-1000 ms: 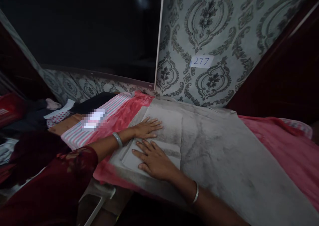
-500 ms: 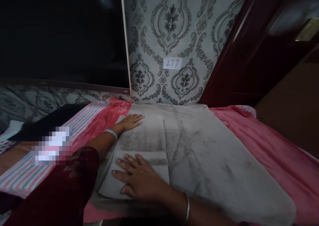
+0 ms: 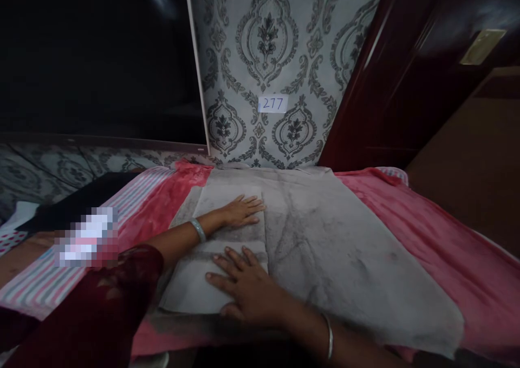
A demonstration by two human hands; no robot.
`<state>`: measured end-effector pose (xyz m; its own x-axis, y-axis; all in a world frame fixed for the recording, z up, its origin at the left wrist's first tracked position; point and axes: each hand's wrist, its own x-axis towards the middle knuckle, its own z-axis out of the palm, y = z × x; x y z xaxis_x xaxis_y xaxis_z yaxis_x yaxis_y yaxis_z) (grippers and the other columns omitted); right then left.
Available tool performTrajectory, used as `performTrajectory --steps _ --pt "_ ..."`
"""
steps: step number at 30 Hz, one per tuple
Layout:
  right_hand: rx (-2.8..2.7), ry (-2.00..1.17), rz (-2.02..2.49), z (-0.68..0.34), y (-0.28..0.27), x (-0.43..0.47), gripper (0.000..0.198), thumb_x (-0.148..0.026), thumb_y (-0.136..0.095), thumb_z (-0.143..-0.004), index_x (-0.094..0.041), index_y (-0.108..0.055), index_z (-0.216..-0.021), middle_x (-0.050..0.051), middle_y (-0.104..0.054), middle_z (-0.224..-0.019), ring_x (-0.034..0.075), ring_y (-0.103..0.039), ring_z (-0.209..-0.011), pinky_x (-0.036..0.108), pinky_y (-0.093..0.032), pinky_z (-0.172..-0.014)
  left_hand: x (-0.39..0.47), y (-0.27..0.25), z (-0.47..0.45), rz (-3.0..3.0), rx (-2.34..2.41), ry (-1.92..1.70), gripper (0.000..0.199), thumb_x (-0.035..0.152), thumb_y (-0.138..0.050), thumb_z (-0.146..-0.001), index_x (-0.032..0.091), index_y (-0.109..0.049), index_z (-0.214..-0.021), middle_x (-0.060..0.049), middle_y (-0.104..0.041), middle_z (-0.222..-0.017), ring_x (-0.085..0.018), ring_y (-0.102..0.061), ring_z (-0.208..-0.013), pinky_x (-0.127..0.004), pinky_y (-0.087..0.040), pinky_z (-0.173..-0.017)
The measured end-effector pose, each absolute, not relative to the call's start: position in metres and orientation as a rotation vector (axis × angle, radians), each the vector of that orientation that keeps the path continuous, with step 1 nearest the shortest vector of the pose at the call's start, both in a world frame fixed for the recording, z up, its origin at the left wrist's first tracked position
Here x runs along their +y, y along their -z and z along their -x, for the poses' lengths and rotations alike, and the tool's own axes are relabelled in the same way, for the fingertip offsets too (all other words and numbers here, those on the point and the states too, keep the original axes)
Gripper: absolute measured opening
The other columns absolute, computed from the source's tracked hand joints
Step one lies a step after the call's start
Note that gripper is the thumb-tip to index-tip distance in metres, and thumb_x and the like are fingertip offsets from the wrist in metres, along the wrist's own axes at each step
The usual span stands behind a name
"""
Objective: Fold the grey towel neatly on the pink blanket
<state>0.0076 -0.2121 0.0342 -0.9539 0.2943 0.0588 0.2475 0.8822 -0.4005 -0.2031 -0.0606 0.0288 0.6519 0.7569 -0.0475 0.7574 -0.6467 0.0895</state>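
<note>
A grey towel (image 3: 207, 295), folded into a flat rectangle with a darker band across it, lies in front of me. My left hand (image 3: 242, 211) rests flat on its far part, fingers stretched toward the right edge. On the near part lies my right hand (image 3: 252, 287), palm down with the fingers spread. Both hands are open and hold nothing. Beneath the folded towel spreads a larger grey cloth (image 3: 345, 254) with dark smudges and creases.
A red-pink blanket (image 3: 426, 227) shows on both sides of the grey cloth, with a striped cloth (image 3: 134, 200) at the left. Behind stand a patterned wall with a paper label (image 3: 273, 104), a dark television screen (image 3: 97, 59) and a dark red door (image 3: 402, 76).
My left hand has slid right across the far part of the folded towel. My right hand has also shifted a little to the right. The view has turned slightly.
</note>
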Motion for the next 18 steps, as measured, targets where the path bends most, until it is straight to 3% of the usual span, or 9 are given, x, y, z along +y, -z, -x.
performTrajectory --steps 6,12,18 --pt "-2.903 -0.611 0.432 -0.009 -0.029 -0.219 0.064 -0.057 -0.041 -0.102 -0.034 -0.026 -0.160 0.001 -0.012 -0.169 0.027 0.000 -0.156 0.059 -0.004 -0.124 -0.010 -0.022 0.202 -2.651 1.429 0.043 0.063 0.061 -0.031 -0.099 0.034 -0.034 -0.156 -0.006 -0.023 -0.167 -0.029 -0.016 -0.155 -0.059 -0.013 -0.122" --pt "-2.904 -0.551 0.452 -0.010 -0.032 -0.217 0.063 -0.058 -0.042 -0.102 -0.036 -0.027 -0.159 0.000 -0.018 -0.169 0.027 -0.006 -0.155 0.059 -0.008 -0.124 0.022 -0.024 0.205 -2.578 1.574 -0.016 0.064 0.056 -0.027 -0.101 0.027 -0.032 -0.158 -0.008 -0.030 -0.165 -0.026 -0.027 -0.152 -0.045 -0.022 -0.122" --pt "-2.910 -0.513 0.452 -0.010 -0.028 -0.217 0.063 -0.058 -0.042 -0.102 -0.036 -0.028 -0.159 0.000 -0.016 -0.169 0.027 -0.005 -0.155 0.060 -0.007 -0.124 0.007 -0.038 0.203 -2.609 1.860 -0.031 0.067 0.057 -0.032 -0.099 0.023 -0.034 -0.157 -0.016 -0.032 -0.163 -0.034 -0.028 -0.150 -0.058 -0.015 -0.121"
